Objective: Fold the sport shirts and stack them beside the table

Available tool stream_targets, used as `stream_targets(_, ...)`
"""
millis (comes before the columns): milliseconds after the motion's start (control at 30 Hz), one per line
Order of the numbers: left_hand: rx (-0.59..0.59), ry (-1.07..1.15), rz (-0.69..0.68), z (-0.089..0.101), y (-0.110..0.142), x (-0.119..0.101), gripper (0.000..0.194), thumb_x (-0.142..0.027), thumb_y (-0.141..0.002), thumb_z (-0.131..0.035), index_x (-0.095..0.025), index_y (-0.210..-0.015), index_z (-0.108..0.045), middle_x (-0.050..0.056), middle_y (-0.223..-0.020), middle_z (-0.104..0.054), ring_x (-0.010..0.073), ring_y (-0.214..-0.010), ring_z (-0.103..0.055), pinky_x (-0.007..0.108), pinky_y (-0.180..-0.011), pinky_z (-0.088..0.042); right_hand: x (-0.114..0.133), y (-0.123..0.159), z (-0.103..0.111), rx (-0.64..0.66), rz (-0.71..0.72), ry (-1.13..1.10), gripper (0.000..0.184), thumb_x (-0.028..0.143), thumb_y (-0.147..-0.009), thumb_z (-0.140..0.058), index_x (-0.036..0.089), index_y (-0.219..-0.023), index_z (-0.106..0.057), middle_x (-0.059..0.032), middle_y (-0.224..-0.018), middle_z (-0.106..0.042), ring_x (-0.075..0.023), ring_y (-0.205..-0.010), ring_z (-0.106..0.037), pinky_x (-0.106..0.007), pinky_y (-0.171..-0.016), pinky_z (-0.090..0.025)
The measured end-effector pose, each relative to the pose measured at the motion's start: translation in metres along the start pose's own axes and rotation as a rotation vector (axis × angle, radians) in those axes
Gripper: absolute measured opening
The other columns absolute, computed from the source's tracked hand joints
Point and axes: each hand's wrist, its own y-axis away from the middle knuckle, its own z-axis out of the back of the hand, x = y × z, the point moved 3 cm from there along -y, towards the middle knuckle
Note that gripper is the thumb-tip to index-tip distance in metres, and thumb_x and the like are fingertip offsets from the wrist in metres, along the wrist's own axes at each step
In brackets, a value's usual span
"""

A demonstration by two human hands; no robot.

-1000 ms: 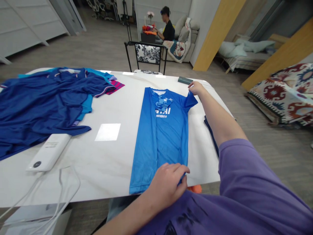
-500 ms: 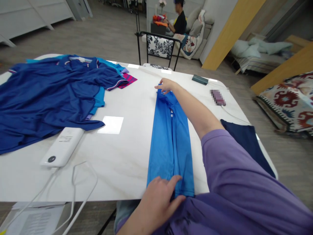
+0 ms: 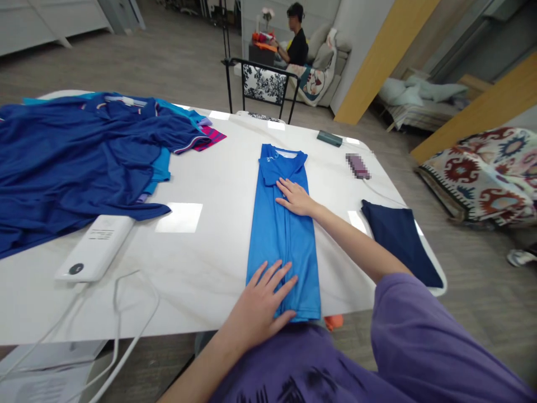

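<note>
Flatly, left hand (image 3: 258, 313) and right hand (image 3: 297, 200) touch blue shirt (image 3: 271, 238).
Both grips released; white device (image 3: 93, 254) bears unreadable print (image 3: 102, 234).

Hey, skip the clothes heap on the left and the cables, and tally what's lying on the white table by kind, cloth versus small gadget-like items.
Cloth items: 2 (bright blue shirt, navy cloth)
Small gadget-like items: 3 (white device, dark green item, blurred purple item)
Total: 5
</note>
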Motion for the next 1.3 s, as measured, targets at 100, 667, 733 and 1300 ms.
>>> stream_targets(100, 0.035, -0.04, -0.011, -0.001, 0.008, -0.005, 0.081, -0.063, -0.113, -0.065, -0.029, -0.183, -0.042, 0.009, -0.193, -0.031, 0.0351, -0.178, -0.034, 0.062, -0.145, -0.033, 0.012, 0.031, 0.009, -0.143, 0.008, -0.052, 0.083, 0.066, -0.118, -0.042, 0.02, -0.187, -0.034, -0.0124, -0.194, -0.025, -0.0349, -0.182, -0.02, -0.061, -0.149, -0.015)
stream_targets(667, -0.044, -0.094, -0.042, 0.013, 0.1, 0.026, 0.064, -0.014, -0.111, -0.06, -0.035, -0.171, -0.06, 0.006, -0.174, -0.062, 0.0314, -0.165, -0.057, 0.057, -0.137, -0.044, 0.116, 0.356, -0.054, -0.122, 0.12, -0.06, 0.069, 0.018, -0.102, -0.075, 0.039, -0.167, -0.066, -0.0057, -0.173, -0.061, -0.0329, -0.162, -0.058, -0.064, -0.132, -0.05)
stream_targets(733, -0.063, -0.077, -0.054, 0.012, 0.104, 0.022, 0.061, -0.012, -0.11, -0.061, -0.038, -0.164, -0.068, 0.004, -0.169, -0.068, 0.0308, -0.16, -0.062, 0.056, -0.131, -0.048, 0.118, 0.361, -0.057, -0.153, 0.102, -0.071, 0.062, 0.013, -0.105, -0.067, 0.042, -0.159, -0.072, -0.0029, -0.167, -0.067, -0.0316, -0.157, -0.063, -0.061, -0.126, -0.053)
stream_targets(1300, -0.248, 0.506, 0.142, 0.133, 0.066, -0.053, 0.016, -0.035, -0.109, -0.072, -0.034, -0.121, -0.082, 0.001, -0.099, -0.084, 0.0215, -0.085, -0.077, 0.035, -0.079, -0.063, 0.145, 0.38, 0.092, 0.076, 0.016, -0.729, 0.047, 0.064, -0.116, -0.061, 0.028, -0.094, -0.08, -0.0038, -0.082, -0.074, -0.0203, -0.076, -0.068, -0.032, -0.072, -0.054)
